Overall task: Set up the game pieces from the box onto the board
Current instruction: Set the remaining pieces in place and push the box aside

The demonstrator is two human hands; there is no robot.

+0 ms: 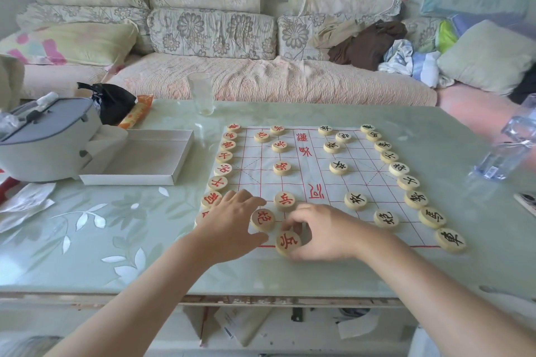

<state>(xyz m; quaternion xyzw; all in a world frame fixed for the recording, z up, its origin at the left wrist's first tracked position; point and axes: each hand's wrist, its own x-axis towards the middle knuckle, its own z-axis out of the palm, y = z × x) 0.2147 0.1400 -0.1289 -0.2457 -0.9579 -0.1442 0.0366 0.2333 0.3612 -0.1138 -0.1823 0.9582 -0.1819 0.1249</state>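
A white cloth board [313, 171] with red grid lines lies on the table. Round wooden pieces stand on it, red-lettered ones on the left side, black-lettered ones [355, 200] on the right. My right hand [322, 233] pinches a red-lettered piece [288, 243] at the board's near edge. My left hand [232, 226] rests flat on the near left corner, fingers spread beside another red piece [263, 220] and covering part of a piece at the corner. The white box [139, 158] sits open to the left of the board, and it looks empty.
A grey lidded appliance [46, 139] and a black bag [113, 101] stand at the far left. A clear glass [201, 93] stands behind the board. A plastic water bottle [510, 142] lies at the right edge. White paper [26, 206] lies left. A sofa runs behind.
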